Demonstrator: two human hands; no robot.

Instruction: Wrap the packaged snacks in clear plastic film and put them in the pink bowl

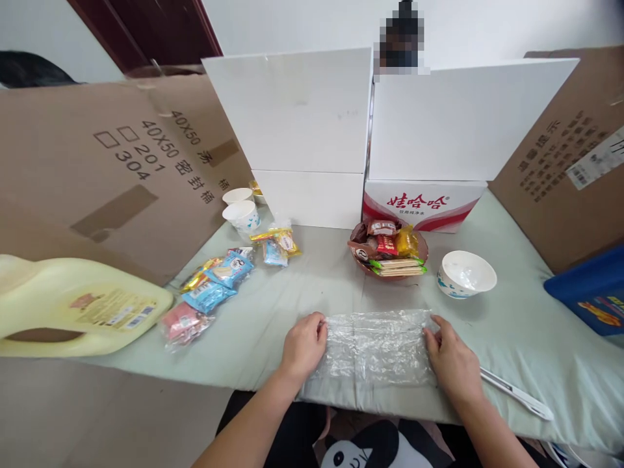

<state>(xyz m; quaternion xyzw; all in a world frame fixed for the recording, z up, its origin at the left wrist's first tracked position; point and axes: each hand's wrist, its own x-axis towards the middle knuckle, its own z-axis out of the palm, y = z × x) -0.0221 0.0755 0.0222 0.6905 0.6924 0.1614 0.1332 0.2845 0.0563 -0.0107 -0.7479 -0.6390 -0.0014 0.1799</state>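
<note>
A crinkled sheet of clear plastic wrap (375, 348) lies flat on the pale green cloth (526, 325) at the near edge of the table. My left hand (303, 344) rests on its left edge with the fingers curled onto the film. At the sheet's right edge my right hand (451, 361) holds the film down the same way. A brown bowl of wrapped snacks (390, 253) stands just behind the sheet, and an empty white bowl (465, 273) sits to its right.
Loose snack packets (214, 289) lie at the left, with two paper cups (241, 214) behind them. A yellow jug (73, 305) lies far left. White boxes (292, 110), a red-and-white carton (424, 205) and cardboard panels wall the table. A white tool (517, 393) lies by my right wrist.
</note>
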